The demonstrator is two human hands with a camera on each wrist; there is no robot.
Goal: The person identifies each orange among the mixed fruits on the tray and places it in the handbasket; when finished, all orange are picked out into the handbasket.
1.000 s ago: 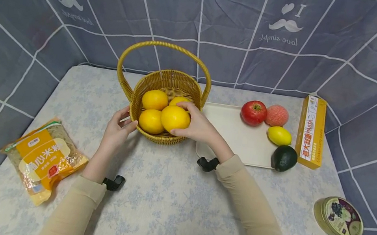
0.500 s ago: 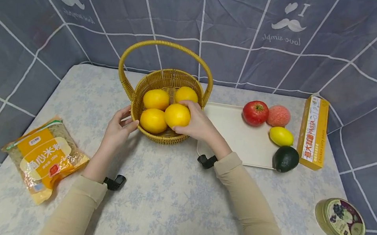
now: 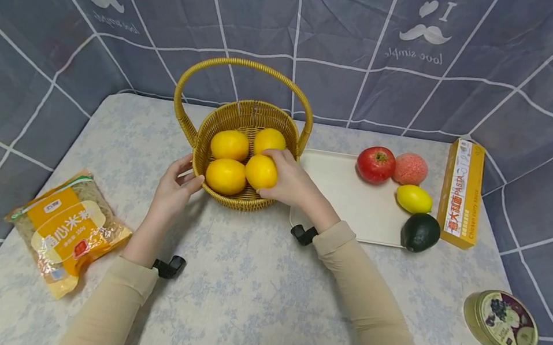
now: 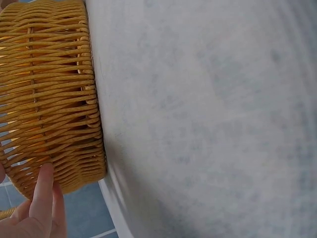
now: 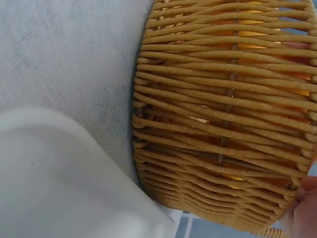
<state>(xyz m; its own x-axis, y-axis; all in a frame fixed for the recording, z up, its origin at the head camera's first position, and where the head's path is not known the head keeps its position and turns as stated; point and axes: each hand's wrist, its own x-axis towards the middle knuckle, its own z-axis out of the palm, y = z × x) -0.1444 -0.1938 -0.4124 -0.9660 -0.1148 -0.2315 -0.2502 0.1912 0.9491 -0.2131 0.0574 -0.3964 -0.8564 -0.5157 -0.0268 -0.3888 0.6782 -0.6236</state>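
A yellow-brown wicker basket point(image 3: 246, 204) with a tall arched handle stands near the back of the table. My left hand point(image 3: 175, 185) grips its left rim, thumb at the edge and fingers point(image 4: 43, 191) against the woven outer wall. My right hand point(image 3: 292, 181) reaches over the right rim and holds a yellow-orange orange point(image 3: 261, 172) low inside the basket, thumb on the near side and fingers over its top. Three other oranges lie around it: one back left point(image 3: 230, 145), one front left point(image 3: 226, 177) and one back right point(image 3: 270, 141), partly behind the held one.
Right of the basket lies a white tray point(image 3: 335, 203) with a red apple point(image 3: 375, 164), a pink round fruit point(image 3: 410, 169), a lemon point(image 3: 414, 199) and an avocado point(image 3: 420, 233). Beyond are a pasta box point(image 3: 462, 194) and a tin point(image 3: 500, 321). An orange food bag point(image 3: 68, 232) lies left.
My right hand has moved the held orange slightly right and lower into the basket, uncovering more of the back right orange. The left hand stays at the rim.
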